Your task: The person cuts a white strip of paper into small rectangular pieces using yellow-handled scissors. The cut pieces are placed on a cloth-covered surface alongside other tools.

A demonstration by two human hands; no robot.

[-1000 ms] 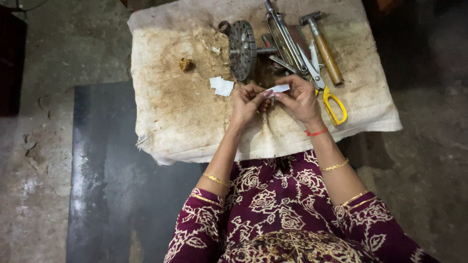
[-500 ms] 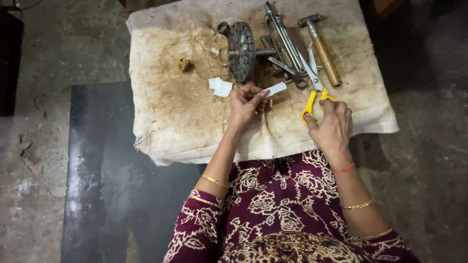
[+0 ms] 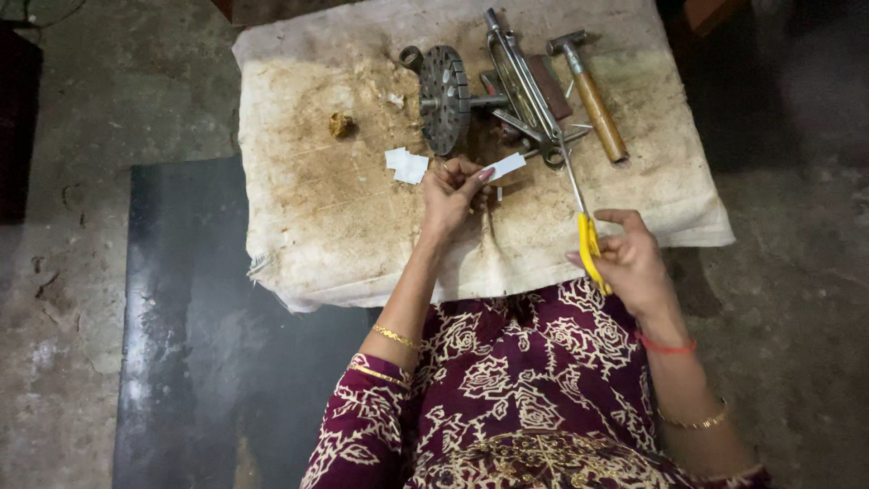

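stained cloth (image 3: pixel 362 226) covering the frame's upper centre. gripping yellow-handled scissors (image 3: pixel 587 237) at centre right, right hand (image 3: pixel 634 263) fingers clenched on the handles. pinching a white paper strip (image 3: pixel 507 166) at centre, left hand (image 3: pixel 450 195) fingertips grasping one end; looking light, floppy, easily torn, best held near its end.

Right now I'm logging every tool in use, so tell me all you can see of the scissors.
The scissors have yellow plastic handles and thin, shiny metal blades. The right hand holds them by the handles, lifted over the stained cloth. The blades point away from the person towards the metal tools; open or closed cannot be told. The left hand does not touch them.
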